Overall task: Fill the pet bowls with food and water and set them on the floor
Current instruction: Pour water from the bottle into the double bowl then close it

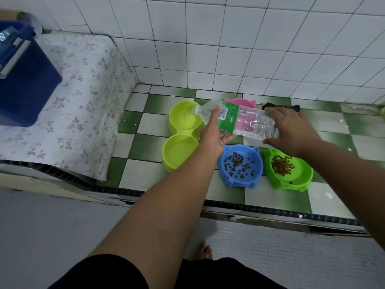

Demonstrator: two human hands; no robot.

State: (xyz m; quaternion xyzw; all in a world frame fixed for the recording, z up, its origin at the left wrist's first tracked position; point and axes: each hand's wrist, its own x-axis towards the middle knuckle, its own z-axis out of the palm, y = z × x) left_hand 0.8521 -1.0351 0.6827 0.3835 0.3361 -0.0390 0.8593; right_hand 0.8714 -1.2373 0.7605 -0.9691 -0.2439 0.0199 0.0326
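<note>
I count four bowl units on the checkered floor (145, 174): one yellow-green double bowl (169, 130), one blue bowl (257, 171), one green bowl (303, 174) and one pink bowl (239, 101), plus one water bottle (250, 122). The blue and green bowls sit just beside each other and each holds kibble (281, 164). The pink bowl lies behind the bottle, near the tiled wall (208, 59). A cloth-covered ledge (83, 101) carrying one blue bin (27, 90) bounds the floor on the left. A dark step edge runs in front of the bowls. Open tile remains to the right of the green bowl. Both hands carry the bottle on its side, with its mouth over the double bowl's far compartment. The left hand (214, 132) cups the labelled section, thumb on top. The right hand (291, 130) grips the base end, fingers spread around it.
</note>
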